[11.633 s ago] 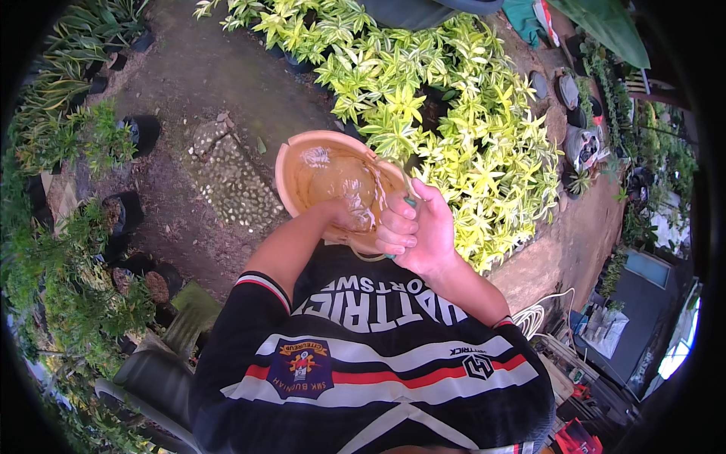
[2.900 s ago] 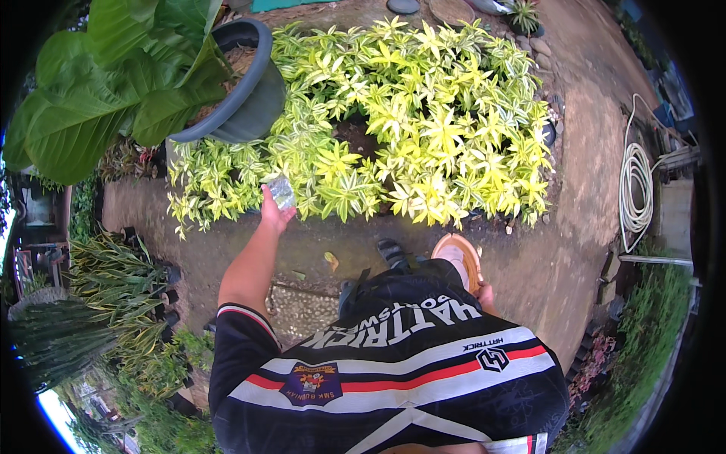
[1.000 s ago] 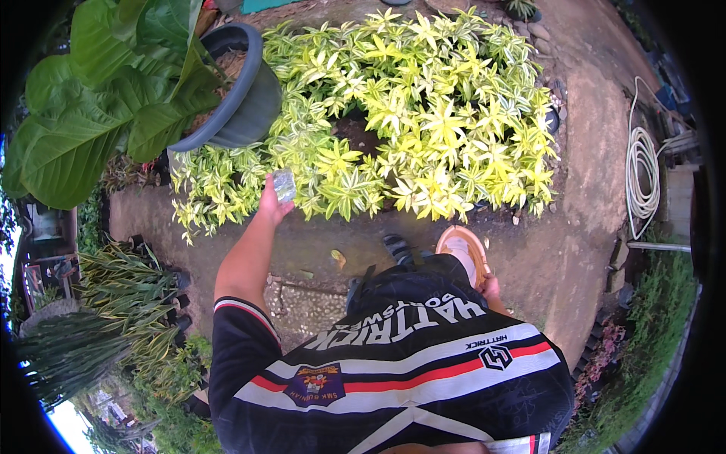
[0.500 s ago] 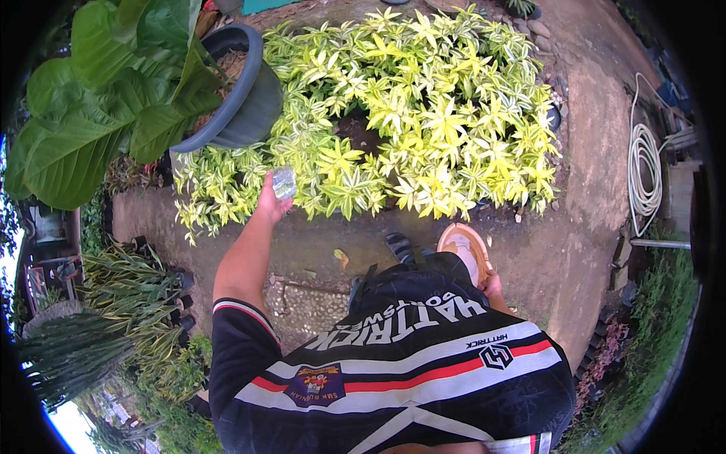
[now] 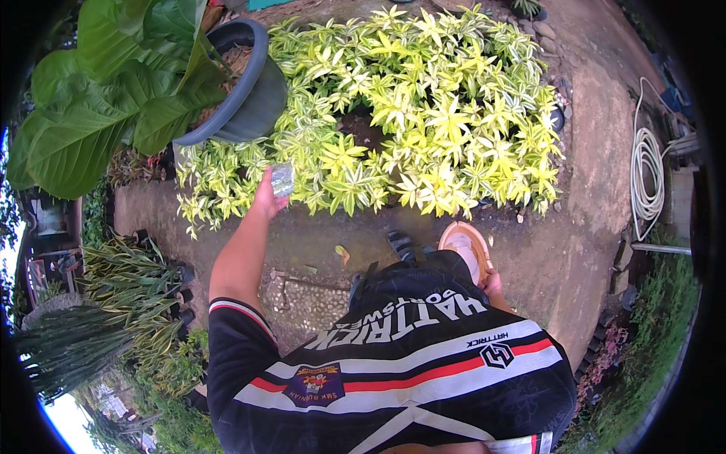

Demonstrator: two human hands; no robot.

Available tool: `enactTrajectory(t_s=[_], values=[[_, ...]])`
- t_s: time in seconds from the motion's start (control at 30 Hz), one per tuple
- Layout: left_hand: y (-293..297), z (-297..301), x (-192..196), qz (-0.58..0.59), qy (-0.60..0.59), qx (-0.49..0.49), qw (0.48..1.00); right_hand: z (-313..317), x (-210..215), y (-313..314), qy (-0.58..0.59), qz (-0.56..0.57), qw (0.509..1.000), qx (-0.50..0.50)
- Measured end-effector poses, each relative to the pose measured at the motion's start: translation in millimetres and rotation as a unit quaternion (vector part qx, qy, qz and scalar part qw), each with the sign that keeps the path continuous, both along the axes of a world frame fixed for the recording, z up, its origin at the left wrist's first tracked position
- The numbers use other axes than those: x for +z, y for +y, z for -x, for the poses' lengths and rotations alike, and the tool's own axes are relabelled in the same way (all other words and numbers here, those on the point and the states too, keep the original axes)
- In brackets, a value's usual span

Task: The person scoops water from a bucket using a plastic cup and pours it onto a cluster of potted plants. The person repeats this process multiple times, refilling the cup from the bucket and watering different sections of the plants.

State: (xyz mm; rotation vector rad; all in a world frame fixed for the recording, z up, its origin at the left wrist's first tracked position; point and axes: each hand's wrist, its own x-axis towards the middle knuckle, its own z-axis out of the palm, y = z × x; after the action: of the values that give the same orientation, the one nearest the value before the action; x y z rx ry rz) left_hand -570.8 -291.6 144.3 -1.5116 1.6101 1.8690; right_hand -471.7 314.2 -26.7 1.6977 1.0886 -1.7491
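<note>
My left hand (image 5: 268, 200) reaches forward with its fingers round a small clear plastic container (image 5: 282, 180), held up at the front edge of the yellow-green leafy plants (image 5: 446, 125). What is inside the container is too unclear to tell. Low on the right, close to my body, my right hand (image 5: 493, 284) grips the rim of an orange bowl (image 5: 482, 253). Something pale pink and white (image 5: 463, 246) lies in the bowl; its kind does not show. My shirt hides part of my right arm. One dark sandal (image 5: 399, 244) shows left of the bowl.
A big grey pot (image 5: 253, 102) with a broad-leaved plant (image 5: 91, 113) stands close at the upper left. Several potted striped-leaf plants (image 5: 132, 291) line the left side. A coiled pale hose (image 5: 646, 178) hangs at the right. Stones (image 5: 543, 30) edge the bed at the upper right.
My left hand and the clear container have shifted very slightly left and up in the picture. My right hand keeps its hold on the bowl. The view has tilted a little.
</note>
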Motion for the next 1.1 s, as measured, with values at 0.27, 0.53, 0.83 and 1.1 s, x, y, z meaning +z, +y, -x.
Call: enactTrajectory(t_s=[0.27, 0.53, 0.83, 1.1], values=[[2, -3, 3, 0.014, -0.018, -0.013, 1.0, 0, 6, -3, 0.012, -0.017, 1.0, 0.014], [6, -4, 16, 0.028, -0.025, -0.022, 0.999, -1, 14, -5, 0.016, -0.006, 1.0, -0.001], [4, -5, 19, 0.032, -0.041, -0.044, 0.998, -6, 3, 1, 0.015, -0.004, 1.0, -0.016], [2, -8, 19, 0.027, -0.042, -0.043, 0.998, -4, 10, -3, 0.021, -0.022, 0.999, -0.008]])
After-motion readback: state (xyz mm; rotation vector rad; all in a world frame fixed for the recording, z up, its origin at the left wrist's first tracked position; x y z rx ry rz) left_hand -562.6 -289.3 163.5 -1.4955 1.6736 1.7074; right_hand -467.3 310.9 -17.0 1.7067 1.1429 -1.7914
